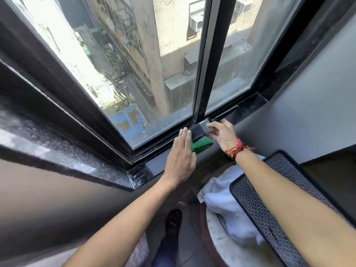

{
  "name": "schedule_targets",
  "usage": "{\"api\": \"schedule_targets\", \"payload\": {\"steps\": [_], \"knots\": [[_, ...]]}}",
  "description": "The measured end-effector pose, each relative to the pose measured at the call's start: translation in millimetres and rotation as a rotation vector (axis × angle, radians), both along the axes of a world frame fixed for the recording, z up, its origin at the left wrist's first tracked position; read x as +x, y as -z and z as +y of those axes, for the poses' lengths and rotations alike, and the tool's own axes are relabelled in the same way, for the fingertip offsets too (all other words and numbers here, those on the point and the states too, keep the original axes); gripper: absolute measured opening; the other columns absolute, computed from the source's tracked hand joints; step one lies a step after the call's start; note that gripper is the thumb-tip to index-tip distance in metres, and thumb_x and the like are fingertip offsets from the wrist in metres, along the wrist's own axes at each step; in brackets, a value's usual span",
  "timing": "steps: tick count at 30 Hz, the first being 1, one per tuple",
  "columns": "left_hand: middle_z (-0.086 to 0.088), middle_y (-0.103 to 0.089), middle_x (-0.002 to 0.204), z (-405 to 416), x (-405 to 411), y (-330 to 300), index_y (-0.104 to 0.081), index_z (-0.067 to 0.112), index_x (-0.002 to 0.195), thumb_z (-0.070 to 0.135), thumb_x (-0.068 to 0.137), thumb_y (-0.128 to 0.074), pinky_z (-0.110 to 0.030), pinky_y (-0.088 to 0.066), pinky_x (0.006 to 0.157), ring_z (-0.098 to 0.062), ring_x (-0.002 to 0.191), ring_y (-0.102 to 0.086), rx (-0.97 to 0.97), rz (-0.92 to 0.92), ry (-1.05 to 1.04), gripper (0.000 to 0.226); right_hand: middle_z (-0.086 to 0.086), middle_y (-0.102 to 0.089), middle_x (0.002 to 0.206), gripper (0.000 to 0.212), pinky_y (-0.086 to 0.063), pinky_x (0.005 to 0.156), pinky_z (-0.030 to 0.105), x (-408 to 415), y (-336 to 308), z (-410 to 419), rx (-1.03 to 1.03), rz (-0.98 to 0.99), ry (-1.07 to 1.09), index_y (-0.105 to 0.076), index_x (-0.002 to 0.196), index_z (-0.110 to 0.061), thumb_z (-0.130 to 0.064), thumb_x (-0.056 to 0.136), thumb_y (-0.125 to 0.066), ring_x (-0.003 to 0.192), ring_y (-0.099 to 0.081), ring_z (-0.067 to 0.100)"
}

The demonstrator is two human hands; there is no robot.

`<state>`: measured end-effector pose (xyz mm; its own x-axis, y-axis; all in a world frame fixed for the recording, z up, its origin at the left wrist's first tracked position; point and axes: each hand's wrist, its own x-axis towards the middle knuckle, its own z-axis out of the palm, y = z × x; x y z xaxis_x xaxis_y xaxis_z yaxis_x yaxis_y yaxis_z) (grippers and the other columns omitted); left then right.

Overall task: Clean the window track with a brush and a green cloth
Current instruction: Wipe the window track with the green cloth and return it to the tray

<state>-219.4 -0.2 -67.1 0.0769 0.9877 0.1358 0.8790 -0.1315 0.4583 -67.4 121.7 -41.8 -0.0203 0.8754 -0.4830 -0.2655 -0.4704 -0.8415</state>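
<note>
The window track [165,140] is dark and runs along the bottom of the glass. The right hand [223,134] has its fingers closed around one black-bristled brush [200,130] at the track. The left hand [181,160] lies flat, fingers together, beside one green cloth [202,145] on the sill.

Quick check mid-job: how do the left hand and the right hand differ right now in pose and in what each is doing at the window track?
The right hand grips the brush, fingers curled round its metal band; the left hand holds nothing. The left hand lies flat, fingers straight and together, on the dark sill beside the green cloth; the right hand is raised over the cloth. The right wrist wears a red thread band; the left wrist is bare. Both reach toward the window track.
</note>
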Motion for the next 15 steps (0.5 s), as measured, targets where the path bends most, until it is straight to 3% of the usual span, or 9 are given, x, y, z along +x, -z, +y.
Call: {"api": "schedule_targets", "payload": {"steps": [4, 8, 10, 13, 15], "knots": [[-0.017, -0.008, 0.169, -38, -25, -5, -0.012, 0.0, 0.158, 0.02, 0.096, -0.05, -0.046, -0.008, 0.128, -0.026, 0.157, -0.001, -0.035, 0.127, -0.108, 0.076, 0.018, -0.069, 0.098, 0.01, -0.063, 0.062, 0.035, -60, 9, -44, -0.013, -0.013, -0.214, -0.063, 0.095, -0.01, -0.011, 0.089, -0.07, 0.085, -0.071, 0.026], [-0.018, -0.014, 0.168, -75, -44, -2, -0.016, -0.001, 0.157, 0.021, 0.093, -0.051, -0.049, -0.009, 0.128, -0.029, 0.157, -0.008, -0.127, 0.208, -0.259, 0.077, 0.017, -0.06, 0.088, 0.021, -0.056, 0.086, 0.056, -121, 23, -79, -0.017, -0.254, -0.342, -0.061, 0.084, -0.007, -0.024, 0.092, -0.069, 0.084, -0.063, 0.029], [-0.019, -0.012, 0.168, -91, -52, 2, -0.014, -0.001, 0.158, 0.023, 0.093, -0.05, -0.049, -0.008, 0.128, -0.03, 0.157, -0.007, -0.195, 0.205, -0.313, 0.078, 0.016, -0.055, 0.076, 0.03, -0.061, 0.074, 0.051, -141, 22, -94, -0.028, -0.325, -0.414, -0.053, 0.075, -0.005, -0.023, 0.093, -0.069, 0.075, -0.064, 0.029], [-0.018, -0.001, 0.169, -106, -62, 9, -0.009, -0.001, 0.159, 0.027, 0.096, -0.049, -0.047, -0.007, 0.128, -0.029, 0.157, 0.0, -0.273, 0.203, -0.319, 0.079, 0.01, -0.05, 0.063, 0.043, -0.057, 0.043, 0.03, -157, 24, -107, -0.087, -0.332, -0.425, -0.038, 0.064, -0.01, -0.017, 0.096, -0.066, 0.046, -0.063, 0.019], [-0.017, 0.003, 0.169, -111, -66, 11, -0.007, 0.0, 0.159, 0.031, 0.098, -0.048, -0.047, -0.009, 0.128, -0.028, 0.157, 0.001, -0.296, 0.224, -0.296, 0.079, 0.016, -0.057, 0.064, 0.039, -0.054, 0.036, 0.027, -161, 25, -112, -0.121, -0.404, -0.439, -0.045, 0.067, -0.003, -0.018, 0.096, -0.067, 0.039, -0.063, 0.017]]}}
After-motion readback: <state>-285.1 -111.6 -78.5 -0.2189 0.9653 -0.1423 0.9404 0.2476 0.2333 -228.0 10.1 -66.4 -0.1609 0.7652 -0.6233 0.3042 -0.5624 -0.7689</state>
